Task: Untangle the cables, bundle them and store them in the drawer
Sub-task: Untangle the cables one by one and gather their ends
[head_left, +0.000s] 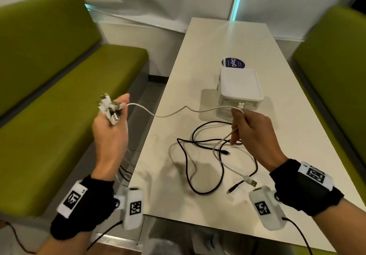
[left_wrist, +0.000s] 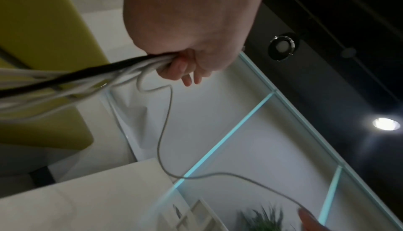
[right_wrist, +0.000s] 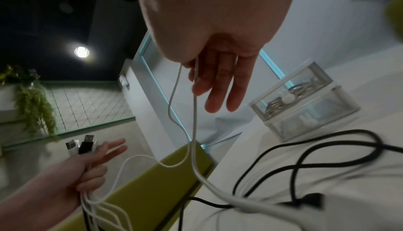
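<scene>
My left hand [head_left: 112,120] is raised off the table's left edge and grips a bunch of cable ends, with white and black USB plugs [head_left: 110,107] sticking out above the fingers. The left wrist view shows black and white cords [left_wrist: 65,81] trailing out of the fist [left_wrist: 176,64]. One white cable [head_left: 170,114] sags from that hand across to my right hand [head_left: 240,128], which pinches it between thumb and forefinger above the table; its tail ends in a USB plug [head_left: 251,182]. A black cable [head_left: 188,161] lies in loose loops on the table. The small white drawer box [head_left: 240,88] stands behind, drawers closed.
The white table [head_left: 208,43] runs away from me, with a round blue sticker [head_left: 233,63] behind the box. Green benches [head_left: 59,104] flank both sides. In the right wrist view the clear drawer box [right_wrist: 305,102] holds coiled cable, and black cable loops [right_wrist: 305,157] lie beside it.
</scene>
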A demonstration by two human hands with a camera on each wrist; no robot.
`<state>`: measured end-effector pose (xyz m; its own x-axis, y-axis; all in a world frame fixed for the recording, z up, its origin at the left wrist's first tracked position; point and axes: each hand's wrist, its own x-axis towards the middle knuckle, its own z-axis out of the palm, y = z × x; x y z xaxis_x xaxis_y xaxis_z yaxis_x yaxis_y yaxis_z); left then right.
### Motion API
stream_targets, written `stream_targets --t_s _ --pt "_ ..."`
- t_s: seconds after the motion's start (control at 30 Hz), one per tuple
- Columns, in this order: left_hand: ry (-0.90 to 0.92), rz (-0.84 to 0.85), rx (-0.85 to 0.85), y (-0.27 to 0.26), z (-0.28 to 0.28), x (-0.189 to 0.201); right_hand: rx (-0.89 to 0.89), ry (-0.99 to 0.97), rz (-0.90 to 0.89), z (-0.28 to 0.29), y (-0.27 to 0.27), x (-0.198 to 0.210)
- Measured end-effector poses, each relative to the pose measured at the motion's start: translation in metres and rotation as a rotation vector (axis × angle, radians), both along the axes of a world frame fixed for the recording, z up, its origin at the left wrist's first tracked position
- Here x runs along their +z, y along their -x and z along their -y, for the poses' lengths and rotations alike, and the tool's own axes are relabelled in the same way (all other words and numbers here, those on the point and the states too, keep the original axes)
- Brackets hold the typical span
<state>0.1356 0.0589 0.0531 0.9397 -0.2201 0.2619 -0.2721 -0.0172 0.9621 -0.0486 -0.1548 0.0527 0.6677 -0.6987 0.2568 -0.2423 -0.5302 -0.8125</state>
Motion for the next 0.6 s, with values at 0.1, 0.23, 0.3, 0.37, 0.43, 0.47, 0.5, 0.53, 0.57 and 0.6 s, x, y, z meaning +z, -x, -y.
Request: stream_targets --t_s 0.1,0.23,0.3,0.37,0.43,0.47,0.5,0.53,0.57,0.6 --pt "-0.023 0.101 -0.175 0.025 0.015 0.007 0.123 0.034 -0.026 -0.012 -0.009 0.004" --pt "-0.13 0.272 -0.504 0.043 0.029 0.004 0.328 0.312 -0.159 -0.031 -0.02 0.003" --pt "-0.277 0.351 -0.589 0.039 0.03 -0.006 0.403 0.333 -0.165 -0.04 -0.025 0.002" --pt "-0.438 0.49 -0.586 0.032 0.028 -0.013 0.455 0.323 -0.185 -0.044 -0.027 -0.003" --pt "-0.543 0.537 -0.537 0.022 0.022 -0.018 0.48 0.314 -0.242 -0.045 -0.027 -0.01" --pt "-0.565 0.527 -0.509 0.016 0.018 -0.019 0.485 0.287 -0.26 -0.046 -0.027 -0.013" --pt "-0.567 0.5 -0.472 0.009 0.014 -0.02 0.487 0.258 -0.267 -0.045 -0.028 -0.017" --pt "-0.559 0.462 -0.42 0.002 0.009 -0.021 0.484 0.241 -0.274 -0.046 -0.028 -0.019" --pt "-0.55 0.421 -0.355 -0.007 0.005 -0.021 0.479 0.235 -0.286 -0.046 -0.028 -0.022" --pt "-0.542 0.378 -0.281 -0.017 0.0 -0.021 0.474 0.239 -0.306 -0.047 -0.029 -0.025"
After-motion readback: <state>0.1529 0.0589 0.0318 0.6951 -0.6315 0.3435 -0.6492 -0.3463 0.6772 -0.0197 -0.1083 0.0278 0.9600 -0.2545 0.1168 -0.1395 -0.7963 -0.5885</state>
